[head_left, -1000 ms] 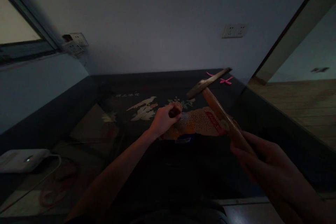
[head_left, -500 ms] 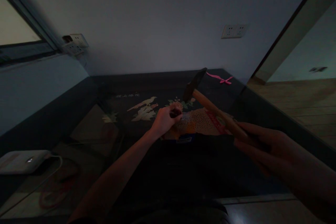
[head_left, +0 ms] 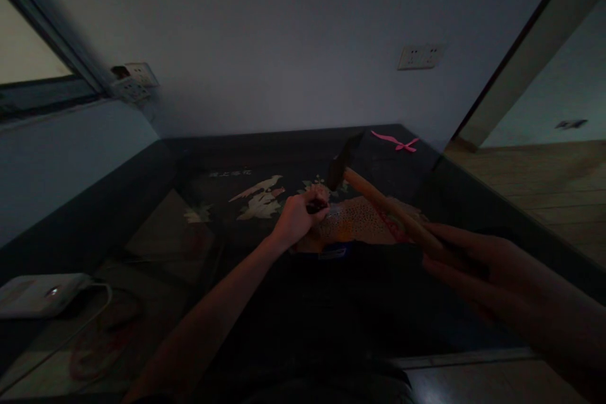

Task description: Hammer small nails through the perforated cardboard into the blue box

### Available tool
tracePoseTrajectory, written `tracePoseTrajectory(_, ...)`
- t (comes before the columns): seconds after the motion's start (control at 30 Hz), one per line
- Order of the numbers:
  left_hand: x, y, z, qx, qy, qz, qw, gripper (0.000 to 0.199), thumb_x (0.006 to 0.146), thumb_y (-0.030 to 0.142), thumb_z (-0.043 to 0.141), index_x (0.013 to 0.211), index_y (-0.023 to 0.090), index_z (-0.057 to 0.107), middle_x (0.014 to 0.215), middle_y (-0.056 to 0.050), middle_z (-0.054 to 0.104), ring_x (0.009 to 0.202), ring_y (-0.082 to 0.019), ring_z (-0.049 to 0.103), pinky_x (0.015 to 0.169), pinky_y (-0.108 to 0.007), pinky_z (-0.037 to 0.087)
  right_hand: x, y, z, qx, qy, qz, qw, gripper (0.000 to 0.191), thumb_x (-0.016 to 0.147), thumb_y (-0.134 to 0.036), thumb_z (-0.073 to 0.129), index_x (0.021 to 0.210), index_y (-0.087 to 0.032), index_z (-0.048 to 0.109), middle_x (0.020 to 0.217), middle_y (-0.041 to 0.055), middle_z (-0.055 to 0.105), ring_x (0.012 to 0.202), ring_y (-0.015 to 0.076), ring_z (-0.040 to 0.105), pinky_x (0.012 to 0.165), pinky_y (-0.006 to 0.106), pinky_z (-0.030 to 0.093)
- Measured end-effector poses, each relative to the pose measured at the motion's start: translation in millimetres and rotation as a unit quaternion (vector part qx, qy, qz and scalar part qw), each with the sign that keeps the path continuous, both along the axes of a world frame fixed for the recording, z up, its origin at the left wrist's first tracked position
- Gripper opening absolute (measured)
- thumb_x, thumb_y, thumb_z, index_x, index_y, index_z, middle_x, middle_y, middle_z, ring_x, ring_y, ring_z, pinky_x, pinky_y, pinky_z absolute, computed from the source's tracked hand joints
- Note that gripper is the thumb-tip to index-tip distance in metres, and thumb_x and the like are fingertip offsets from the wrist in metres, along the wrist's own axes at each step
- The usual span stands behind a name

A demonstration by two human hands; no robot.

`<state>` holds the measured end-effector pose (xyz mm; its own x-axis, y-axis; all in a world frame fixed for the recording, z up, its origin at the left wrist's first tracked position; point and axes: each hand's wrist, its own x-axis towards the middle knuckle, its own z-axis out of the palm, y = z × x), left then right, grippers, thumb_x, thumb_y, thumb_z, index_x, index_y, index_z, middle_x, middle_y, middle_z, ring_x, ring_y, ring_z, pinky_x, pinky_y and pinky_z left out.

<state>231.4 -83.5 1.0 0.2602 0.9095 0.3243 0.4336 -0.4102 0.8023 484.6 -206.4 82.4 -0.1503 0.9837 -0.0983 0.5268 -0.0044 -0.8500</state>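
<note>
My right hand (head_left: 478, 265) is wrapped round the wooden handle of a hammer (head_left: 379, 202). The dark metal head hangs just right of and above my left hand, apart from it. My left hand (head_left: 300, 214) has its fingers curled in a pinch at the left end of a flat, brown-speckled package (head_left: 360, 221) with orange, red and blue print. Something small and dark may be between those fingers, but dim light hides what it is. Part of the package lies behind the hammer handle.
A dark glass-topped table (head_left: 203, 151) with bird and flower pictures stands against the wall. A pink ribbon (head_left: 402, 145) lies at the back right. At the left is a white device (head_left: 42, 295) with a cable. Sockets (head_left: 420, 57) are on the wall.
The hammer head has come down slightly and a little to the left, nearer my left hand. My left hand keeps its place and its pinch.
</note>
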Motion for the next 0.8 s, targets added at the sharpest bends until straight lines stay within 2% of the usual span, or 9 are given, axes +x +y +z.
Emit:
tracePoseTrajectory(0.13, -1.4, -2.1, 3.3, -0.003, 0.044, 0.013, 0.999, 0.007, 0.075, 0.016, 0.066, 0.082, 0.017, 0.065, 0.078, -0.001, 0.071, 0.073, -0.017, 0.066, 0.071, -0.028, 0.052, -0.8, 4.4, -13.2, -0.026, -0.002, 0.036, 0.999, 0.036, 0.073, -0.036, 0.069, 0.106, -0.021, 0.07, 0.05, -0.0052, 0.048, 0.035, 0.0065, 0.04, 0.028, 0.015, 0.031)
tracePoseTrajectory(0.37, -0.2, -2.1, 2.5, 0.007, 0.015, -0.001, 1.0, 0.004, 0.076, 0.014, 0.064, 0.078, 0.017, 0.064, 0.079, -0.002, 0.07, 0.076, -0.016, 0.066, 0.075, -0.028, 0.052, -3.3, -0.9, 3.6, -0.006, 0.009, 0.0, 1.0, 0.039, 0.069, -0.042, 0.07, 0.103, -0.024, 0.072, 0.05, -0.0039, 0.049, 0.036, 0.0094, 0.042, 0.028, 0.018, 0.031)
tracePoseTrajectory(0.6, -2.8, 0.3, -0.3, 0.005, 0.031, 0.012, 0.999, 0.008, 0.076, 0.017, 0.066, 0.084, 0.016, 0.067, 0.083, -0.003, 0.072, 0.076, -0.017, 0.067, 0.073, -0.029, 0.052, -1.7, 2.6, -14.0, -0.037, -0.007, 0.024, 0.999, 0.042, 0.074, -0.038, 0.068, 0.113, -0.022, 0.068, 0.051, -0.0043, 0.051, 0.037, 0.0086, 0.043, 0.031, 0.017, 0.031)
tracePoseTrajectory(0.8, -2.5, 0.9, -1.6, 0.008, 0.021, 0.007, 1.0, 0.004, 0.078, 0.017, 0.065, 0.081, 0.017, 0.066, 0.082, -0.003, 0.071, 0.076, -0.017, 0.067, 0.074, -0.028, 0.052, -3.6, -0.7, -4.1, -0.008, 0.006, 0.006, 1.0, 0.042, 0.074, -0.041, 0.067, 0.111, -0.022, 0.068, 0.053, -0.0036, 0.051, 0.038, 0.0095, 0.043, 0.03, 0.018, 0.033)
